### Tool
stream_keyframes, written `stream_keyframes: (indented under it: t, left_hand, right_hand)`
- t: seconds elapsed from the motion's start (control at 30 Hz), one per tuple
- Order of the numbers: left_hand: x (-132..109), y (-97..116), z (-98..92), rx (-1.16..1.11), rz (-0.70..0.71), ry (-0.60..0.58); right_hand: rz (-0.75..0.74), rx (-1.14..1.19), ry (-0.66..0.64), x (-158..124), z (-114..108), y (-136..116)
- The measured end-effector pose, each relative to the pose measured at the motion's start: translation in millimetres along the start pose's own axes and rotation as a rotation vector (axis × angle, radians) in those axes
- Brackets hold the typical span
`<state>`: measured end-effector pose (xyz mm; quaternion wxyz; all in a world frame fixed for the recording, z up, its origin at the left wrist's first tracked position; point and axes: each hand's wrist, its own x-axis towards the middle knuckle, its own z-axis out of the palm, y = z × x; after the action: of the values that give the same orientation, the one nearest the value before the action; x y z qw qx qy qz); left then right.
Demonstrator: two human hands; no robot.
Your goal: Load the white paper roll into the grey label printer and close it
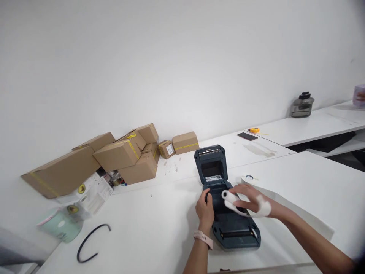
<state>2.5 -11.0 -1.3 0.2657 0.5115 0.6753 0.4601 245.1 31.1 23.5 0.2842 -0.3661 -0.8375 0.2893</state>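
Observation:
A dark blue label printer (236, 241) lies with its lid (211, 164) raised on the white table. My left hand (205, 207), with a pink band at its wrist, is at the printer's left inner edge, its fingers curled on a dark part there. Above the open compartment, my right hand (248, 198) grips a small white paper roll (229, 197) between thumb and fingers. A loose white strip trails from the roll below the right hand, towards the wrist.
Cardboard boxes (137, 167) are piled at the back left. A mint container (64, 226) and a black curved strip (82, 245) are at the left. A phone (247, 136), a yellow tape measure (253, 130) and a long paper strip (302, 213) lie to the right.

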Motion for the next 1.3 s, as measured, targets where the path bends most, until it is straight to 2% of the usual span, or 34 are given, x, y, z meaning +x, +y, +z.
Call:
stream_keyframes:
  t: [0.13, 0.2, 0.3, 0.47, 0.57, 0.63, 0.73, 0.83, 0.9, 1.0, 1.07, 1.2, 1.3]
  left_hand:
    - [-0.5, 0.6, -0.7, -0.002, 0.029, -0.01]
    - [-0.7, 1.9, -0.2, -0.014, 0.054, -0.031]
    - [0.5, 4.4, 2.2, -0.028, 0.086, -0.06]
    - [4.6, 7.9, 5.4, -0.025, 0.085, -0.067]
    - [-1.3, 8.3, 2.3, -0.012, 0.082, -0.053]
    - [-14.0, 6.3, -1.4, -0.015, 0.132, -0.038]
    - [-44.4, -0.1, -5.6, -0.061, 0.29, -0.065]
    - [-72.8, -3.6, -5.3, -0.025, 0.305, -0.144]
    - [-83.9, -1.4, -3.7, 0.044, 0.309, -0.129]
    - [-92.8, 2.1, -0.9, 0.114, 0.403, -0.059]
    - [-99.9, -1.1, 1.8, 0.127, 0.467, -0.032]
    - [-121.4, -20.8, 10.9, 0.224, 0.562, 0.058]
    - [-134.9, -31.7, 17.4, 0.33, 0.639, 0.124]
  right_hand:
    - [-0.117, -0.346, -0.321, 53.1, 11.5, -33.7]
    - [-0.136, -0.446, -0.443, 68.6, 20.9, -37.8]
    - [-0.132, -0.513, -0.533, 76.6, 33.5, -32.7]
    - [-0.14, -0.616, -0.558, 77.9, 48.2, -20.5]
    - [-0.133, -0.658, -0.559, 82.6, 54.2, -15.1]
    - [-0.127, -0.67, -0.555, 85.9, 56.8, -11.7]
    - [-0.121, -0.661, -0.54, 88.2, 58.4, -8.8]
    - [-0.122, -0.625, -0.527, 86.6, 55.9, -12.1]
    - [-0.14, -0.579, -0.515, 83.7, 49.3, -19.6]
    - [-0.184, -0.476, -0.44, 80.0, 27.7, -39.5]
    - [-0.214, -0.393, -0.318, 81.3, 6.4, -56.2]
    - [-0.198, -0.254, 0.121, 104.2, -37.4, -81.8]
    - [-0.116, -0.191, 0.409, 136.0, -57.8, -84.5]
